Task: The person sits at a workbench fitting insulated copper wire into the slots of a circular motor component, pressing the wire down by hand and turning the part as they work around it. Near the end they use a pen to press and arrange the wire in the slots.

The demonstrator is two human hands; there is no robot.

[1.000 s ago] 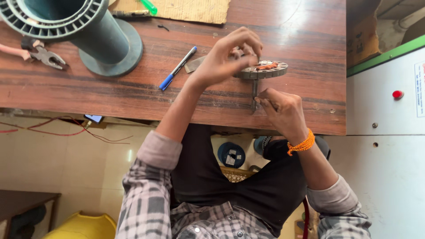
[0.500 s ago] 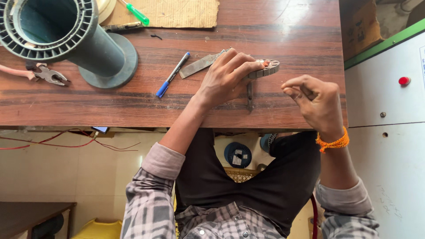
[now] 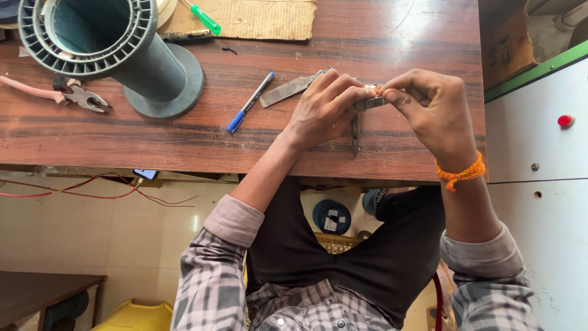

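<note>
Small round metal part with coppery windings [image 3: 372, 92], mounted on a thin metal shaft [image 3: 354, 132], sits near the front edge of the brown wooden tabletop [image 3: 184, 138], between both hands (most of it is covered by fingers). The left hand [image 3: 324, 107] lies over the part from the left, its grip curled closed around the part's rim. The right hand [image 3: 432, 110] meets it from the right, thumb and forefinger pinched together at the part's edge; whether they hold a fine wire cannot be told. An orange thread band [image 3: 459, 175] circles the right wrist.

Surrounding items: a flat grey metal file [image 3: 288, 90] lies just left of the left hand, its far end hidden beneath the fingers. A blue pen [image 3: 250, 103] lies near the file, tilted. A large grey-green plastic spool [image 3: 116, 52] stands well apart at the back left, with pink-handled pliers [image 3: 76, 96] beside it. A green-handled screwdriver [image 3: 204, 18] rests against a sheet of brown cardboard [image 3: 257, 18] at the back edge.
</note>
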